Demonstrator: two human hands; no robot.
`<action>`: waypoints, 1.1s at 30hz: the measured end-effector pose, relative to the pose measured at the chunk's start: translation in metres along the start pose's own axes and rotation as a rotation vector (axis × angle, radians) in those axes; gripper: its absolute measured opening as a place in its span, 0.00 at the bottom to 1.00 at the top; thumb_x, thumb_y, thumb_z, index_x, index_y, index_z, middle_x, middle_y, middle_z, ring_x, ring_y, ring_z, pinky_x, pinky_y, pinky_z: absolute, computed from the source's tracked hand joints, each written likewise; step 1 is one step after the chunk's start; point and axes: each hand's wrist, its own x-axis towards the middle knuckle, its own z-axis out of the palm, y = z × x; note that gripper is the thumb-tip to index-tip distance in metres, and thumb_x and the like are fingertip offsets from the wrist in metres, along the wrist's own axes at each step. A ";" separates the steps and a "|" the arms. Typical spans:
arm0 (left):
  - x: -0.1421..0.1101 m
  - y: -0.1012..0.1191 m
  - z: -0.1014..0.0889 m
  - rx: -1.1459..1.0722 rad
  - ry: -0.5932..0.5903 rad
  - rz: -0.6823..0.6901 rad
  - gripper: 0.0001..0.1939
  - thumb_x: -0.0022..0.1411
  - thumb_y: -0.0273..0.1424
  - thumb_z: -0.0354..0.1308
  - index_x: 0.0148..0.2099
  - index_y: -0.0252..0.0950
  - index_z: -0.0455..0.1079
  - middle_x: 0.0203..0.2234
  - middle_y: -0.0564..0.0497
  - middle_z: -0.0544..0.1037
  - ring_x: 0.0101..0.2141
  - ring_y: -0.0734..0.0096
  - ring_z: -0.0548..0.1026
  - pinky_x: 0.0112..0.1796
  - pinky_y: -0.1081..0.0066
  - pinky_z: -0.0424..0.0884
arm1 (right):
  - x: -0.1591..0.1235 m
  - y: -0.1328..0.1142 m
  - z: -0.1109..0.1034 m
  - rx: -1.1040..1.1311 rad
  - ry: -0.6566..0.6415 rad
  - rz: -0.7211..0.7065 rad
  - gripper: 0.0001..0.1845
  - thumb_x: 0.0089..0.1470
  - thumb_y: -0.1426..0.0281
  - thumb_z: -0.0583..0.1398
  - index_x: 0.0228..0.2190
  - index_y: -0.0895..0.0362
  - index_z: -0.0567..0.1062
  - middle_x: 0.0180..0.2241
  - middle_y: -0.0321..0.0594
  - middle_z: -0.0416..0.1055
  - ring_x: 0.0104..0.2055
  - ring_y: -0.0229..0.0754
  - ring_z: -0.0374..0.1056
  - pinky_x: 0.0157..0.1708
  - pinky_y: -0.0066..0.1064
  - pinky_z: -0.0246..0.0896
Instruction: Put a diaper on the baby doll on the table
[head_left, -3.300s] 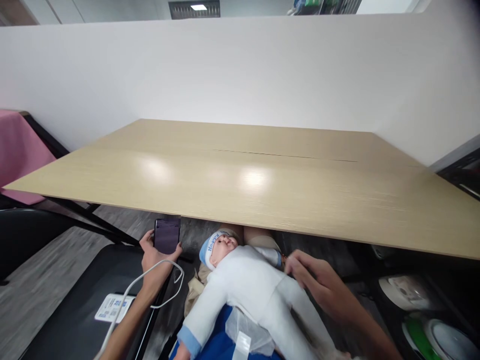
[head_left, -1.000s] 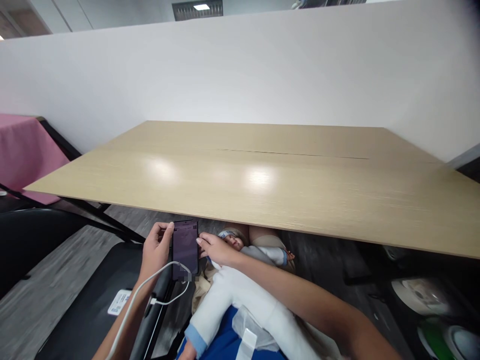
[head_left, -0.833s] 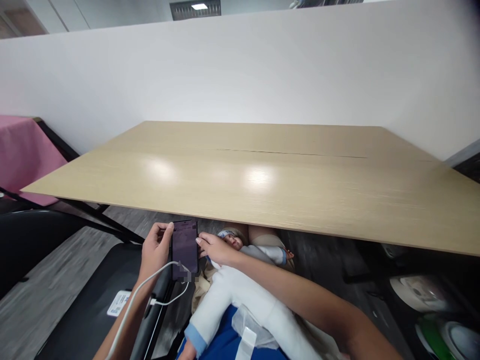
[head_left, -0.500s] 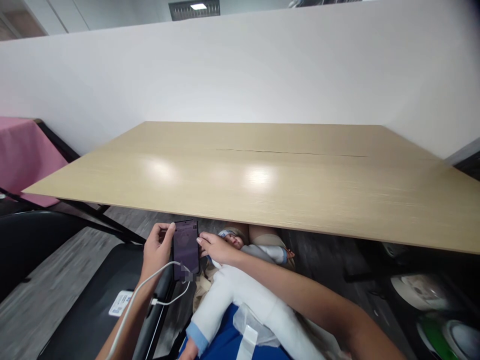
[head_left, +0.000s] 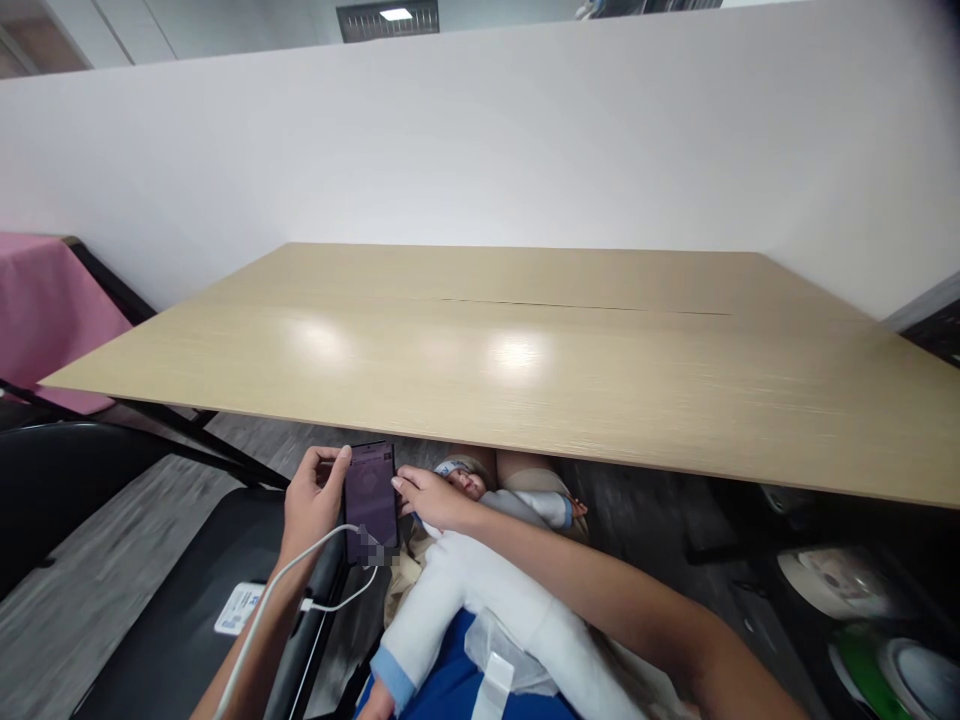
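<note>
A dark phone (head_left: 370, 495) is held upright below the table's front edge, its screen facing me. My left hand (head_left: 311, 500) closes on its left edge, with the thumb near the upper corner. On its right edge, my right hand (head_left: 431, 495) grips with thumb and fingers. A white cable (head_left: 281, 575) runs along my left forearm and loops near the phone's lower end. Across my lap lies a baby doll (head_left: 491, 570) in white clothing with blue cuffs, partly covered by my right forearm.
A wide wooden table (head_left: 480, 370) spans the view, against a white partition (head_left: 480, 140). To the left are a black chair (head_left: 187, 600) bearing a white label (head_left: 238, 608) and a pink cloth (head_left: 60, 320). Round white and green items (head_left: 862, 660) sit low on the right.
The view has shifted very slightly. Both hands keep their hold on the phone, with no other visible movement.
</note>
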 end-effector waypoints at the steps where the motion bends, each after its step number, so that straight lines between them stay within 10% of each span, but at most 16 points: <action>1: 0.000 0.000 0.000 0.003 0.000 0.001 0.23 0.63 0.54 0.64 0.40 0.38 0.73 0.31 0.52 0.78 0.34 0.65 0.76 0.37 0.70 0.71 | 0.000 0.000 0.000 -0.002 0.004 0.001 0.10 0.74 0.66 0.57 0.37 0.55 0.68 0.34 0.32 0.70 0.34 0.35 0.72 0.43 0.29 0.73; 33: -0.001 -0.002 -0.001 0.019 -0.007 0.025 0.24 0.64 0.56 0.62 0.39 0.39 0.71 0.31 0.52 0.77 0.34 0.65 0.75 0.37 0.70 0.70 | -0.001 0.000 -0.001 -0.026 0.009 0.007 0.11 0.73 0.63 0.58 0.37 0.54 0.68 0.35 0.33 0.72 0.35 0.36 0.73 0.43 0.29 0.73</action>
